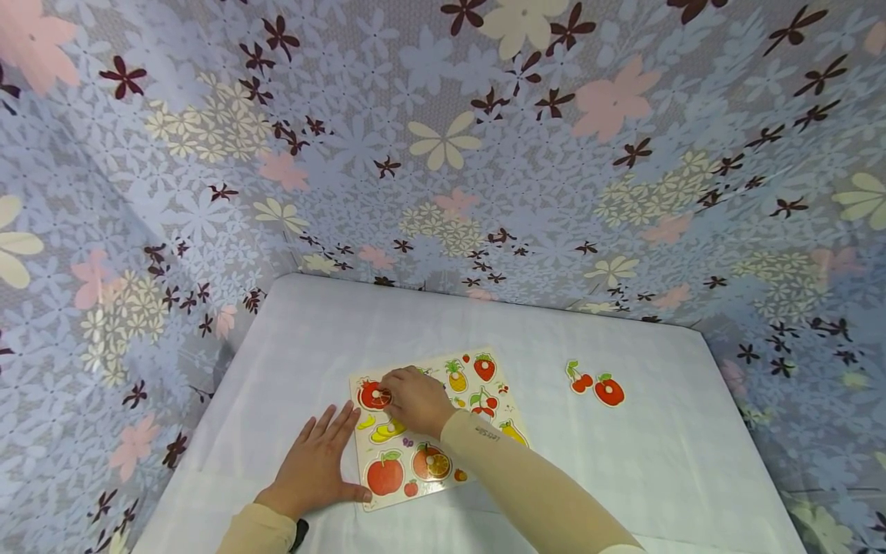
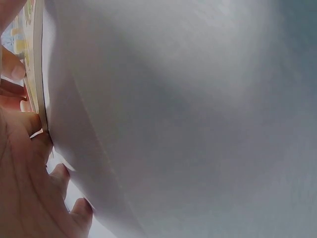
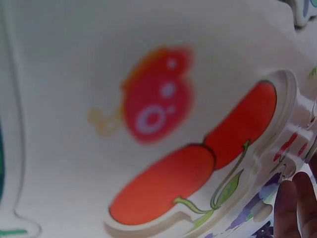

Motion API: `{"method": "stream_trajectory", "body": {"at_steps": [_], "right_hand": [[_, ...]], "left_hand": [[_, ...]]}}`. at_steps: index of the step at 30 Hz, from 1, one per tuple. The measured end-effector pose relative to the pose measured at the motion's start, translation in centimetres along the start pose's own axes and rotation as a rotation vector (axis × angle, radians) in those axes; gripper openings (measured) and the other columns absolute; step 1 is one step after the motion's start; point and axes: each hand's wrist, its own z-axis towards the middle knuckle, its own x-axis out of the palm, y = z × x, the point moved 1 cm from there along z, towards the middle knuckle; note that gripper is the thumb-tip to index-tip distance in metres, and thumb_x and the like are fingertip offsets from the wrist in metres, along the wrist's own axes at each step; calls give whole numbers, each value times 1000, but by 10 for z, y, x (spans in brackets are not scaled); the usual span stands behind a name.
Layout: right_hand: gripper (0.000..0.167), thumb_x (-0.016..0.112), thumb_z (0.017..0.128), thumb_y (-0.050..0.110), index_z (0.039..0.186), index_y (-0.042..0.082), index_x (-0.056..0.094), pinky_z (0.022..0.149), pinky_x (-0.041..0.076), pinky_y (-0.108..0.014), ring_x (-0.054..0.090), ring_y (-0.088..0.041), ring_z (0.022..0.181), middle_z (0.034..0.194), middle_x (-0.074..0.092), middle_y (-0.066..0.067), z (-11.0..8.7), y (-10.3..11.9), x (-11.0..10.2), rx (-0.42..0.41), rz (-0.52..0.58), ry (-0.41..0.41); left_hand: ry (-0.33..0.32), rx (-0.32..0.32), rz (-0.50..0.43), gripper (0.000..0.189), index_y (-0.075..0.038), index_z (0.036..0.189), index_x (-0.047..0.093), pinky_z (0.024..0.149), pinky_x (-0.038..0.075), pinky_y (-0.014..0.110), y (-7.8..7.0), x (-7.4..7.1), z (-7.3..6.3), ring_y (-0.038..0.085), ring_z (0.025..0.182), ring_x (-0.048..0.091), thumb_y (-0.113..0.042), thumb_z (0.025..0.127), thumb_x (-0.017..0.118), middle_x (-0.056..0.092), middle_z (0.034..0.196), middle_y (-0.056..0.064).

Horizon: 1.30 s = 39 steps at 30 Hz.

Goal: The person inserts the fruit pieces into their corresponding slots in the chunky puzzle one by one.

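Note:
A fruit puzzle board (image 1: pixel 421 492) lies on the white-covered table. My left hand (image 1: pixel 314 465) rests by its left side, fingers spread, thumb on the near left corner; in the left wrist view this hand (image 2: pixel 29 168) touches the board's edge (image 2: pixel 38 64). Reaching across, my right hand (image 1: pixel 418 400) has its fingertips on the right side of a pomegranate piece (image 1: pixel 370 396) at the far left corner, seeming to pinch it. The right wrist view shows fingers (image 3: pixel 286 208) beyond a printed cherry recess (image 3: pixel 163 183); what they hold is hidden there.
Right of the board, a cherry piece (image 1: pixel 580 378) and a round red fruit piece (image 1: pixel 610 390) lie loose on the table (image 1: pixel 664 462). On the board are an apple (image 1: pixel 384 475), an orange (image 1: pixel 431 462), bananas (image 1: pixel 386 432) and a strawberry (image 1: pixel 484 368). Flowered curtain (image 1: pixel 443 192) surrounds the table.

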Motion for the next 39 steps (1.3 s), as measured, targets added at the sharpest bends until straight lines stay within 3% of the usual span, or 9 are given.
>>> {"method": "stream_trajectory", "body": {"at_steps": [13,27,33,39], "right_hand": [[35,70,94,36,126,21,67,101,49,-33,56,-14,120,129,62,5,-1,4,-2,10,-9,-53],[26,69,95,32,120,22,72,101,48,-32,55,-12,120,131,61,7,-4,1,-5,-11,6,-40],[25,69,95,30,119,24,72,100,49,-32,54,-12,122,132,60,6,-10,-7,-11,14,70,-35],[22,68,96,31,116,22,72,91,53,-30,59,-13,115,127,63,5,-22,-22,-14,-2,103,-44]], "left_hand": [[5,13,12,133,-11,157,31,117,18,58,-3,-3,3,33,149,20,-88,56,69,25,163,5],[11,7,16,132,-12,157,31,117,17,58,-6,-3,5,33,149,18,-87,56,69,24,163,5],[25,-6,15,132,-11,157,31,118,16,57,-5,-3,4,33,149,18,-86,56,70,24,164,5],[30,-18,-22,130,-10,156,33,117,17,58,-6,-5,1,35,148,20,-83,56,74,26,163,6]]}}
